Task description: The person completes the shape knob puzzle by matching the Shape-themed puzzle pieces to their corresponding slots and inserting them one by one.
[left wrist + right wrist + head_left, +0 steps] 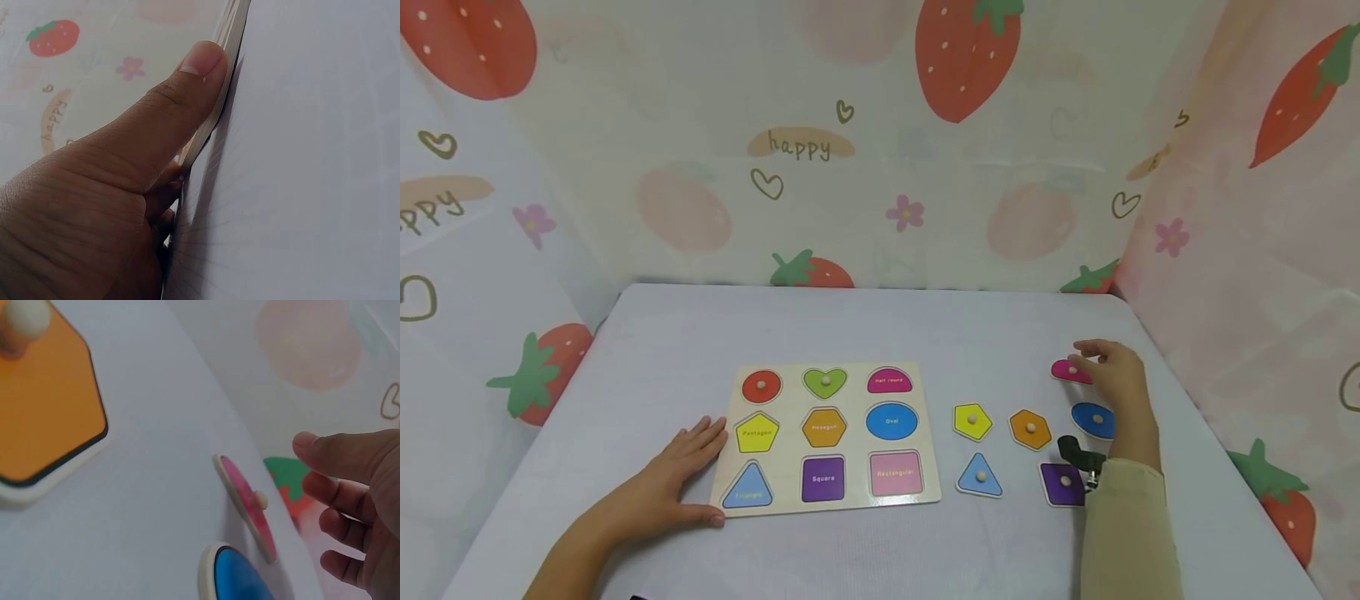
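Note:
A wooden shape puzzle board (pixel 857 510) lies on the table, printed with colored shapes and names. My left hand (pixel 658 483) rests against its left edge with fingers spread. In the left wrist view the thumb (pixel 203 62) touches the board's edge (pixel 232 69). My right hand (pixel 1116 379) is over a magenta half-round piece (pixel 1066 372). The right wrist view shows its loosely bent fingers apart from that piece's knob (pixel 260 500), holding nothing. The red circle (pixel 771 392) and green heart (pixel 838 385) pieces, both knobbed, sit in the board's top row.
Right of the board lie several knobbed pieces: a yellow pentagon (pixel 964 427), an orange hexagon (pixel 1024 437), a light blue triangle (pixel 970 485), a blue oval (pixel 1086 421) and a purple square (pixel 1058 493). Strawberry-print curtains (pixel 880 208) surround the white table (pixel 820 321).

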Available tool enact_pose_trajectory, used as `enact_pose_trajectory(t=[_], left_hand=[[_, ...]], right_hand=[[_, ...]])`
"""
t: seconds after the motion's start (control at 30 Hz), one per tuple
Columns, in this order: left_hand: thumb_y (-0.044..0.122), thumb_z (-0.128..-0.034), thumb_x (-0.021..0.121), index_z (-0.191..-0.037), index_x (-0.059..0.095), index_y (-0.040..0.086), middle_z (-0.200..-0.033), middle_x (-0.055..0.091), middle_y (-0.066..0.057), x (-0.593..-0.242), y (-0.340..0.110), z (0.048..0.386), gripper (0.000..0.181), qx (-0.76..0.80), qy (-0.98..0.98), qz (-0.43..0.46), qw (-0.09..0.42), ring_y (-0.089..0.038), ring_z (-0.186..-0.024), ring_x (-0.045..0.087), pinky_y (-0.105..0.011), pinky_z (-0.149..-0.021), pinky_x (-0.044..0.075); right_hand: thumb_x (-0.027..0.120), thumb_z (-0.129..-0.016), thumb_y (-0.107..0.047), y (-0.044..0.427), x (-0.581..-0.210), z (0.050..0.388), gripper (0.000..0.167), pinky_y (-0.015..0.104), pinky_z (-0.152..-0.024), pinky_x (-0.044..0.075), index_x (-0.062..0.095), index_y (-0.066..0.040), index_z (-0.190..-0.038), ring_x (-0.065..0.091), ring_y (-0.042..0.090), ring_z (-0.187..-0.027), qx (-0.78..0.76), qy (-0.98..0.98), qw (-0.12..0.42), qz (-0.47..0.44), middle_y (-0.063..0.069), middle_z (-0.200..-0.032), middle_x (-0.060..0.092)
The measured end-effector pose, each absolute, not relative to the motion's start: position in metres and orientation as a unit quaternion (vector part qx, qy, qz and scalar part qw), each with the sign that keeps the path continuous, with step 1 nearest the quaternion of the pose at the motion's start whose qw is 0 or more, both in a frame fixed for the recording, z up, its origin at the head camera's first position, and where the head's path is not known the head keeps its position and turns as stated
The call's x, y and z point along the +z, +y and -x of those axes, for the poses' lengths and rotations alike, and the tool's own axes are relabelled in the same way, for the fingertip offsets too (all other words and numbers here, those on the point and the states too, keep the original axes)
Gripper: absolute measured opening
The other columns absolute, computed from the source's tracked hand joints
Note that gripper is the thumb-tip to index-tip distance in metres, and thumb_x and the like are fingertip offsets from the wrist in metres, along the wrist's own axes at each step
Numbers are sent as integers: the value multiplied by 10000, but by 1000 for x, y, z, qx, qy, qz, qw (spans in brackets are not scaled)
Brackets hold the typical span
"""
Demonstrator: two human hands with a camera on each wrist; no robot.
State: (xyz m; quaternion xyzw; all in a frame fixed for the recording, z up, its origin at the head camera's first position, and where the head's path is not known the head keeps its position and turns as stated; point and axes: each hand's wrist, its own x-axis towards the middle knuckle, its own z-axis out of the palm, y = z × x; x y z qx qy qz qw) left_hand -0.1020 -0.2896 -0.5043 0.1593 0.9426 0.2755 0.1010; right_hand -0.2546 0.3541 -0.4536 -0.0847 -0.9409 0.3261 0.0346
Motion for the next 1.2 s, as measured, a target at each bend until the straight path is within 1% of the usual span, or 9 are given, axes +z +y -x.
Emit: enact_pose_trajectory(t=[0.1,0.2,0.23,0.3,0.4,0.57,0.77,1.07,1.2], left_hand=[[742,-658,796,-1613,340,165,-1707,236,-10,-505,-290,102,1205,274,943,-158,102,-326,-1591,105,-94,-1175,-112],[735,-658,801,-1613,340,167,-1708,233,-14,-504,-290,101,1203,277,943,-155,104,-332,-1591,101,-132,-1200,-102],[734,-659,801,-1613,340,167,-1708,233,-16,-504,-290,101,1202,278,942,-155,105,-335,-1591,100,-127,-1196,-103],[733,-661,801,-1613,340,162,-1708,234,-20,-505,-290,101,1202,278,942,-159,104,-341,-1590,100,-69,-1153,-122],[737,-664,796,-1613,338,159,-1708,235,-21,-505,-290,102,1203,277,941,-163,102,-345,-1589,102,-21,-1110,-132],[731,-663,801,-1612,339,150,-1707,238,-29,-503,-289,101,1205,280,940,-165,104,-352,-1587,105,8,-1077,-135],[729,-663,803,-1611,338,141,-1706,242,-35,-502,-289,101,1209,278,941,-166,104,-352,-1585,109,20,-1066,-136],[727,-665,803,-1614,334,159,-1707,237,-23,-502,-290,102,1202,280,940,-162,105,-341,-1589,105,-9,-1096,-134],[727,-661,805,-1613,337,154,-1707,238,-26,-502,-290,102,1206,280,940,-162,105,-344,-1588,107,-13,-1101,-134]], right_hand=[[638,-1017,-290,356,-460,255,446,600,-1061,451,622,-12,-1366,482,462,-1244,313,-946,26,76,259,-1322,603],[636,-1020,-281,356,-462,254,439,608,-1034,452,621,-3,-1359,487,458,-1195,306,-949,6,80,277,-1304,598],[635,-1021,-280,356,-463,253,434,610,-1028,446,624,-2,-1355,489,455,-1184,305,-949,0,81,279,-1297,599],[622,-1032,-282,356,-464,252,432,611,-1041,445,617,-4,-1363,492,449,-1183,308,-947,-15,89,281,-1306,595],[612,-1039,-263,356,-467,251,411,604,-1056,452,618,-4,-1359,508,435,-1175,317,-943,-26,97,272,-1316,600],[597,-1048,-241,356,-472,252,377,595,-1054,457,627,-14,-1346,517,415,-1159,312,-943,-26,108,253,-1300,612],[588,-1050,-253,357,-475,255,356,633,-1005,410,645,-27,-1319,511,419,-1145,296,-948,-20,114,248,-1256,623],[590,-1045,-244,357,-476,257,328,669,-1015,344,668,-31,-1282,516,428,-1181,299,-947,-8,113,248,-1259,638],[593,-1045,-247,356,-476,256,327,645,-1012,373,670,-34,-1281,529,410,-1155,306,-945,-6,117,240,-1250,643]])
